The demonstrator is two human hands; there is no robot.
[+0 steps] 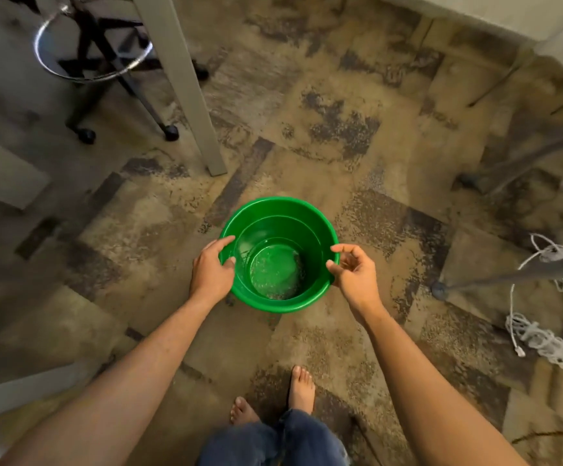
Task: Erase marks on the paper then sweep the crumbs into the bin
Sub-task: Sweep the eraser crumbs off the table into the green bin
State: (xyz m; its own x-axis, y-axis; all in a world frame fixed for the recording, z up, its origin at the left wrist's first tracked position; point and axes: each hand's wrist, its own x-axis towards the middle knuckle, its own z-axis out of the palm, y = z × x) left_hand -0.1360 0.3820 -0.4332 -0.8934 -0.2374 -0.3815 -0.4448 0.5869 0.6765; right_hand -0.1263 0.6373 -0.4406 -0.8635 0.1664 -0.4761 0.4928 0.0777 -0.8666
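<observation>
A round green bin stands upright on the patterned carpet, seen from above. Small pale specks lie scattered on its bottom. My left hand holds the left rim, thumb inside and fingers over the edge. My right hand is at the right rim, thumb on the inner side and fingers curled around the outer side. No paper or eraser is in view.
A grey table leg and a stool with a chrome ring and castors stand at the back left. Metal legs and tangled white cords lie at the right. My bare feet are just behind the bin.
</observation>
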